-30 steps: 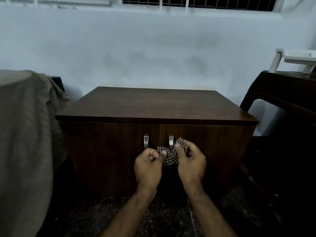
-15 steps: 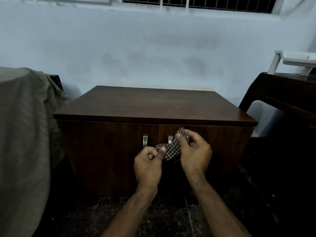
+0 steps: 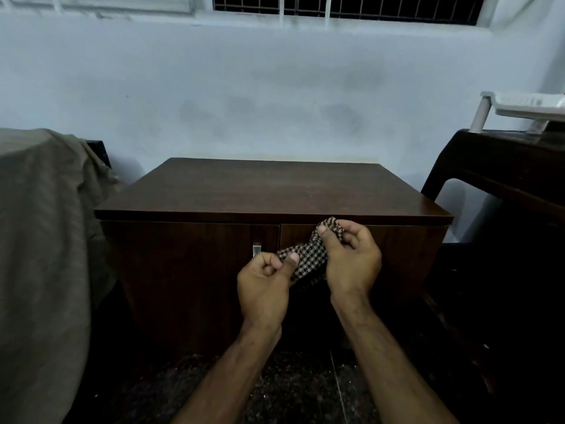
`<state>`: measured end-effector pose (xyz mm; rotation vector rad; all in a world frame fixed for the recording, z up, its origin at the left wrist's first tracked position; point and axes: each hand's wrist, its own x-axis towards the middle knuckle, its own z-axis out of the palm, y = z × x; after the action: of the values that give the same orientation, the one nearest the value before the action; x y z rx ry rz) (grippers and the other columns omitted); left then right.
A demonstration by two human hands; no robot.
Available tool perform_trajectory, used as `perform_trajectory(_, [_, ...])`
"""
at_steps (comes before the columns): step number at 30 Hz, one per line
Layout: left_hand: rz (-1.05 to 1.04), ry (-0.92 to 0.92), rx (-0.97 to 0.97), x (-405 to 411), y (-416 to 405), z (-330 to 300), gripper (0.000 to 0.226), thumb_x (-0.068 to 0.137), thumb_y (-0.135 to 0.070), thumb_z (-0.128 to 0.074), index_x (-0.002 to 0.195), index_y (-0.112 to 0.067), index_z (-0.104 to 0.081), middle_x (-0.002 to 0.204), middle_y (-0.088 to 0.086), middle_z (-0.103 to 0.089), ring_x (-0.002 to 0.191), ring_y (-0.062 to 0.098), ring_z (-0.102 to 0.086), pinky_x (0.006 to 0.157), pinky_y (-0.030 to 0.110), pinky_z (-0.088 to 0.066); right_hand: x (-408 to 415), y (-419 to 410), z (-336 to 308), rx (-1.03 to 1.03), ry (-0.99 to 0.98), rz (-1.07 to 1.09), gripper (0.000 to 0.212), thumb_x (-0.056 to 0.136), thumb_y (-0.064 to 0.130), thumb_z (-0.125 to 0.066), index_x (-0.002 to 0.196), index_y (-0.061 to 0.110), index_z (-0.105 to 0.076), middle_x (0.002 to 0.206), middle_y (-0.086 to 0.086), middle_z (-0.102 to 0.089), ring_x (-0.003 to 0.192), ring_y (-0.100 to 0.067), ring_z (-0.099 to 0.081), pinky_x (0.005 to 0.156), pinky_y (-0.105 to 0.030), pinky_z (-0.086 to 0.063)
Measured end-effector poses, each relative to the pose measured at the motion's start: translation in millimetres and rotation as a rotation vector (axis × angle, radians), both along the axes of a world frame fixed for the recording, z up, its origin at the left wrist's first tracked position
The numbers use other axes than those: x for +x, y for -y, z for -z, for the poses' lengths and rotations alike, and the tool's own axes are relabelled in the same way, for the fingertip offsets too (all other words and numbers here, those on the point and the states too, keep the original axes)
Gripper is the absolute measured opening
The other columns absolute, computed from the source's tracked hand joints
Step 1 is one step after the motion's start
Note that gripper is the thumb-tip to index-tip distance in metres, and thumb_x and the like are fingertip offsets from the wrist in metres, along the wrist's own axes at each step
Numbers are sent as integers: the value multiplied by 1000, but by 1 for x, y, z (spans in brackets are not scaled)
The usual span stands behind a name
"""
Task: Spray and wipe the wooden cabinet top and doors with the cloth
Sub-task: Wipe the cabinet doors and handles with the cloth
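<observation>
A low dark wooden cabinet (image 3: pixel 269 191) stands against the pale wall, its two doors closed, with a metal handle (image 3: pixel 256 250) showing on the left door. In front of the doors I hold a small black-and-tan checked cloth (image 3: pixel 307 258) bunched between both hands. My left hand (image 3: pixel 264 284) pinches its lower left end with thumb and fingers. My right hand (image 3: pixel 351 258) grips the upper right end, raised to the level of the cabinet top's front edge. The right door's handle is hidden behind the cloth. No spray bottle is in view.
A grey-brown fabric (image 3: pixel 46 240) drapes over something tall on the left, close to the cabinet's side. A dark wooden table (image 3: pixel 504 166) stands on the right with a white plastic object (image 3: pixel 526 107) on it. The floor (image 3: pixel 290 390) below is dark speckled stone.
My right hand has lifted the cloth's end up and to the right, stretching the cloth between the hands. My left hand has stayed nearly still.
</observation>
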<state>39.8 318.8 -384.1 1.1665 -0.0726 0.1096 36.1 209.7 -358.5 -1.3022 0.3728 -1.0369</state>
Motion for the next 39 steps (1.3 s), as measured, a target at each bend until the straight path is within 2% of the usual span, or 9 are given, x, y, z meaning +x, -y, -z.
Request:
perform_trajectory(6, [77,-42,31,-9,20,7,41,83,-5,-80,58,-23,-53,67,14,-62,71,27,-59,68,40,-51,-11,26,15,136,-11,46,23,79,11,-83,91,22,-66,85,-3,-75,81,-22,-75,66,-25,-58])
perform_trajectory(8, [93,-44,31,-14,29,6,41,83,-6,-80,57,-24,-54,67,14,-62,72,26,-57,70,41,-49,-10,31,14,194,-5,81,24,79,10,-83,92,22,-67,89,-5,-74,85,-26,-75,71,-33,-61])
perform_trajectory(10, [83,-46,-1,-17,29,8,42,84,-6,-79,56,-25,-54,67,12,-62,71,24,-54,69,41,-47,-6,23,13,88,-30,116,22,79,11,-83,93,22,-70,89,-2,-75,84,-17,-74,78,-39,-62])
perform_trajectory(15, [-42,-73,-47,-3,9,18,45,86,-4,-77,54,-24,-52,61,5,-58,59,19,-45,55,30,-37,2,-9,3,-378,-195,6,17,79,26,-82,94,29,-74,85,15,-74,80,2,-69,73,-20,-56])
perform_trajectory(19, [38,-12,26,-7,19,11,41,86,-6,-77,57,-24,-53,73,14,-67,76,26,-61,71,42,-50,-5,23,6,-26,-63,43,22,80,13,-83,91,26,-68,90,-3,-76,78,-11,-73,74,-30,-60])
perform_trajectory(22, [91,62,132,-9,47,-3,38,84,-14,-79,59,-24,-53,70,8,-64,72,20,-58,69,40,-52,-12,53,-5,220,32,154,23,80,10,-82,93,22,-66,97,-13,-75,82,-16,-72,74,-30,-59])
perform_trajectory(29, [1,-55,85,-9,75,5,40,85,-9,-77,58,-25,-54,63,3,-60,64,19,-53,64,35,-48,-25,73,-10,-72,-148,-22,21,79,12,-83,88,23,-68,86,-1,-76,80,-14,-75,70,-30,-60])
perform_trajectory(36, [171,-109,-30,-11,116,-17,40,87,3,-72,62,-19,-50,62,1,-51,63,14,-48,59,28,-43,-58,120,-20,278,-77,-55,29,84,11,-78,109,5,-65,99,-11,-76,84,-17,-75,64,-24,-60])
perform_trajectory(39, [176,-155,-27,-11,119,-13,40,86,2,-73,61,-20,-52,63,1,-54,65,17,-50,59,28,-44,-64,120,-3,426,-159,-113,33,85,25,-78,111,8,-68,99,-9,-77,87,-21,-75,67,-27,-60])
